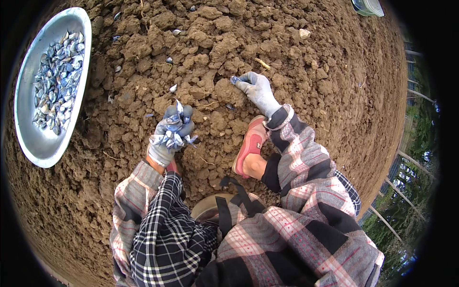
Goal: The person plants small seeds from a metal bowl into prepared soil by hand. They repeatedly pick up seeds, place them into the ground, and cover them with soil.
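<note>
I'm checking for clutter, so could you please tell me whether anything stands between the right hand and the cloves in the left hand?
Nothing visible does: lumpy soil lies under the gap between the right hand and the bluish cloves in the left hand. The pink right shoe sits to one side of that line.

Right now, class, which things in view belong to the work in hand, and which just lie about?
In use: left hand, holding bluish cloves; right hand, pinching one; basin of more; loose cloves on the soil.
Lying about: pale stone; yellowish twig; tub, seemingly.
</note>
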Demonstrator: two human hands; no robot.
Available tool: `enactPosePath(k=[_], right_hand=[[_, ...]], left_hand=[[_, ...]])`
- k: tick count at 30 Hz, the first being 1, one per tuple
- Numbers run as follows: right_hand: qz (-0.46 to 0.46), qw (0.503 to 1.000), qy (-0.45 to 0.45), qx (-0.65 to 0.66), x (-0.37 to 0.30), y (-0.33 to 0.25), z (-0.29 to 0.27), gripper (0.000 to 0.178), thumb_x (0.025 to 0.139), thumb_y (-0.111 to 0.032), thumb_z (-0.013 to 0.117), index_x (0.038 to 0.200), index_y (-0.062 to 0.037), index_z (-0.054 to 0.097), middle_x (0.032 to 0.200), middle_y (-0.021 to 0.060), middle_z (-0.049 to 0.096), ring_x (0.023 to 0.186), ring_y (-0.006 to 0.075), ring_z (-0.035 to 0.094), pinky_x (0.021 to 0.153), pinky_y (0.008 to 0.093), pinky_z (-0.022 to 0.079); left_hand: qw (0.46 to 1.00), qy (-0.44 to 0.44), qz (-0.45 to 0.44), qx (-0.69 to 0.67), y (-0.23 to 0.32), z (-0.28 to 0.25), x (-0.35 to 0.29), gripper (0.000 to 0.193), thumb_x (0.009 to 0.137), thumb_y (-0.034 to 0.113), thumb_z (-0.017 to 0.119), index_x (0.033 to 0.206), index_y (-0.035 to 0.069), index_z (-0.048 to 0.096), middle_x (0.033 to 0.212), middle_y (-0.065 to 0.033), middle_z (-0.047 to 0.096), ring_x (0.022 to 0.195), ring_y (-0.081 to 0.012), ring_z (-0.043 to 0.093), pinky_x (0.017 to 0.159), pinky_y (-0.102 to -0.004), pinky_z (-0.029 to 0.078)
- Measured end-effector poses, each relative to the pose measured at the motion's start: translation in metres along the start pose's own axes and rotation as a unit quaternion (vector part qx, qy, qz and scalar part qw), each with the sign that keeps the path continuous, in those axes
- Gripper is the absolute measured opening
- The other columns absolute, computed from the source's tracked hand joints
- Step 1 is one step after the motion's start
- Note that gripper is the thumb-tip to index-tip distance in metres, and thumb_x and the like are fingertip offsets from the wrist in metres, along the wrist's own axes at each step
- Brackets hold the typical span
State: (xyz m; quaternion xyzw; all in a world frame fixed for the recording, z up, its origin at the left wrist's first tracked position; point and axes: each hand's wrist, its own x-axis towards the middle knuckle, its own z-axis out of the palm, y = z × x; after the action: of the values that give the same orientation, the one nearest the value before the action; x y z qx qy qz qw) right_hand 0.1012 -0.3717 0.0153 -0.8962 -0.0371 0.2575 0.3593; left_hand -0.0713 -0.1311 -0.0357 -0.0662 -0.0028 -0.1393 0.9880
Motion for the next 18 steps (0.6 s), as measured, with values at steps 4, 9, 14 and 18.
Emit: enactPosePath(k=[4, 9, 14, 18], right_hand=[[-0.002, 0.997, 0.049, -0.067, 0.006, 0.006, -0.033, 0.022, 0.082, -0.022, 0.072, 0.092, -0.0038, 0.068, 0.074, 0.0105, 0.068, 0.067, 0.0203, 0.064, 0.064, 0.0331, 0.050], [-0.083, 0.924, 0.003, -0.373, 0.016, -0.008, -0.007, 0.019, 0.081, -0.025, 0.066, 0.089, -0.0076, 0.066, 0.082, 0.0139, 0.068, 0.080, 0.0325, 0.067, 0.070, 0.0442, 0.053], [-0.059, 0.895, 0.029, -0.441, 0.029, -0.002, 0.020, 0.018, 0.079, -0.023, 0.065, 0.088, -0.0075, 0.065, 0.085, 0.0110, 0.069, 0.079, 0.0313, 0.069, 0.067, 0.0455, 0.055], [-0.045, 0.893, 0.060, -0.444, 0.024, 0.008, 0.023, 0.024, 0.079, -0.025, 0.065, 0.095, -0.0071, 0.063, 0.088, 0.0129, 0.069, 0.077, 0.0312, 0.070, 0.066, 0.0435, 0.056]], left_hand=[[0.999, 0.016, -0.001, -0.035, -0.001, 0.019, 0.012, 0.022, 0.095, 0.008, 0.048, 0.112, 0.011, 0.060, 0.122, -0.0131, 0.052, 0.062, -0.0141, 0.047, 0.045, -0.0309, 0.048], [0.998, 0.001, -0.022, -0.050, -0.003, 0.024, 0.018, 0.013, 0.094, 0.007, 0.049, 0.100, 0.008, 0.061, 0.122, -0.0139, 0.053, 0.061, -0.0131, 0.046, 0.041, -0.0241, 0.049], [0.998, 0.042, -0.015, -0.052, -0.004, 0.022, 0.017, 0.013, 0.096, 0.009, 0.047, 0.100, 0.007, 0.059, 0.113, -0.0119, 0.049, 0.060, -0.0140, 0.047, 0.037, -0.0245, 0.049], [0.998, 0.011, -0.029, -0.059, -0.008, 0.013, 0.017, 0.022, 0.095, 0.008, 0.048, 0.113, 0.008, 0.060, 0.115, -0.0138, 0.051, 0.061, -0.0140, 0.048, 0.039, -0.0244, 0.050]])
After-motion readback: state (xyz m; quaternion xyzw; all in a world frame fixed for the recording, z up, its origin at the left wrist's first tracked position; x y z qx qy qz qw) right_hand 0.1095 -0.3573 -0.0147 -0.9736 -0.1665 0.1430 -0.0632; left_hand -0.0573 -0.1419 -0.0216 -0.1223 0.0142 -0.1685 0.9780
